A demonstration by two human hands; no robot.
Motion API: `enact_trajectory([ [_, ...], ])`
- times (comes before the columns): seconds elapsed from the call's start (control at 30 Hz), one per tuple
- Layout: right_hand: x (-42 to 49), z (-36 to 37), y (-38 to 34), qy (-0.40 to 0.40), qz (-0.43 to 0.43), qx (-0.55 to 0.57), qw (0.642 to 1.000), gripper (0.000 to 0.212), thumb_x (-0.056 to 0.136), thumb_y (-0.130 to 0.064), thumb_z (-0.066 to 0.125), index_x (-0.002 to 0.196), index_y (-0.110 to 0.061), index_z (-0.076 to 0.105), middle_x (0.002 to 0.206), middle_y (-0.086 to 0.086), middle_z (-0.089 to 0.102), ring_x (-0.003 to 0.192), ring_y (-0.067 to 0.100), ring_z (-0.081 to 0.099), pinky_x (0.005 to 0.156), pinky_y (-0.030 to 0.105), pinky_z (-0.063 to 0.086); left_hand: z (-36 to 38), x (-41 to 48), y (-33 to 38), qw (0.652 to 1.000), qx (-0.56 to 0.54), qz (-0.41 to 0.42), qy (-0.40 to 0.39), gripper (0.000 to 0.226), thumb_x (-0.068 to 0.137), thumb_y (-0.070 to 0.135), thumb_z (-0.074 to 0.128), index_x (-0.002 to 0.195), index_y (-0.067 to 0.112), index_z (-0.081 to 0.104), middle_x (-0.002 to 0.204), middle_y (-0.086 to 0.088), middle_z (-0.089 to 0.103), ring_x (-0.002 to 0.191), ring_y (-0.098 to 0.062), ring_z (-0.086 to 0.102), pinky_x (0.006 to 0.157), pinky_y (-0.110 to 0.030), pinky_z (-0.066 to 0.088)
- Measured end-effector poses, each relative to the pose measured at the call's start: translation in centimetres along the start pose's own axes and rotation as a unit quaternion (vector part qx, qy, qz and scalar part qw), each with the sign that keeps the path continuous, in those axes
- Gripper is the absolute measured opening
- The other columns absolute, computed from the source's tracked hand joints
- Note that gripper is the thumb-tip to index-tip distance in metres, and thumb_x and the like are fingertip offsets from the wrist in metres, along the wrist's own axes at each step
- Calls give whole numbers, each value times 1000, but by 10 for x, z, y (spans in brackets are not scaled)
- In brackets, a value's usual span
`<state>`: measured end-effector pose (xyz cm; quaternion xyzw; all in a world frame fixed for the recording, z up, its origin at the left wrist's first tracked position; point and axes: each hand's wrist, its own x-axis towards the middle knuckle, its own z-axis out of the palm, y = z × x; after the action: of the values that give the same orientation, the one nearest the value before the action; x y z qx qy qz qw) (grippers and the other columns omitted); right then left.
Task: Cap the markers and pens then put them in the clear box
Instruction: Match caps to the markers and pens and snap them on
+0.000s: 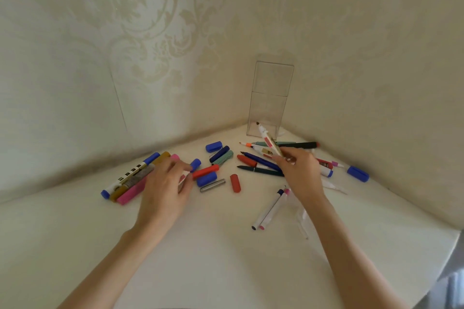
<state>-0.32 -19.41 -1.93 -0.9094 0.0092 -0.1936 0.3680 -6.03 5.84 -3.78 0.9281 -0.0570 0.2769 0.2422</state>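
Pinching tilted marker [269,138], right hand [300,172].

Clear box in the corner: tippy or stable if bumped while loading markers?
Probably tippy: the clear box stands tall on a narrow base. Likely light and easy to slide: thin transparent sides, seemingly empty. The wallpapered wall close behind may stop it falling backward.

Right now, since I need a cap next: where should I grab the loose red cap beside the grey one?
I'd pinch the red cap across its long sides from above. It lies flat, lengthwise away from you, with bare table either side; the grey cap lies apart on its left.
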Motion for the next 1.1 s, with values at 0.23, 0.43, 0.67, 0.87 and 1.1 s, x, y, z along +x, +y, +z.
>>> enact_trajectory([
  [0.23, -42, 3, -62, -236, -89, 202, 946, 10, 84, -25, 66, 91, -33, 63, 86, -12, 69, 77, -2, 62, 68, 15, 48, 1, 5, 31, 865, -474, -125, -109, 42, 84, 54, 50, 107, 22, 63, 106, 1, 70, 105, -10, 63, 94, -28, 45],
  [0.43, -43, 26, -74, -259, -106, 84, 956, 18, 93, -34, 51, 96, -25, 66, 86, -13, 61, 80, 2, 53, 76, 22, 43, -11, 11, 13, 771, -586, -249, -2, 26, 79, 40, 56, 83, 15, 59, 68, 1, 67, 68, -17, 65, 72, -31, 51],
  [0.67, -23, 66, -81, -208, -179, -125, 954, 29, 86, -45, 58, 105, -26, 67, 101, -7, 59, 99, 12, 42, 81, 25, 32, -19, 16, 0, 844, -460, -275, 24, 36, 90, 43, 50, 75, 10, 52, 57, 4, 38, 46, -8, 31, 45, -21, 29],
  [0.87, -20, 82, -84, -209, -295, -219, 906, 29, 93, -38, 49, 116, -27, 62, 107, -2, 58, 102, 18, 43, 80, 26, 26, -17, 18, 1, 828, -485, -283, -11, 26, 94, 21, 34, 88, 7, 55, 60, 1, 46, 48, -10, 36, 49, -24, 29],
  [1.1, -11, 41, -79, -51, 4, 251, 967, 11, 91, -28, 56, 94, -24, 66, 90, -9, 67, 86, 8, 63, 82, 28, 53, -7, 7, 1, 912, -380, -125, -92, 14, 94, 30, 48, 90, 20, 58, 73, -1, 53, 62, -10, 43, 57, -25, 34],
])
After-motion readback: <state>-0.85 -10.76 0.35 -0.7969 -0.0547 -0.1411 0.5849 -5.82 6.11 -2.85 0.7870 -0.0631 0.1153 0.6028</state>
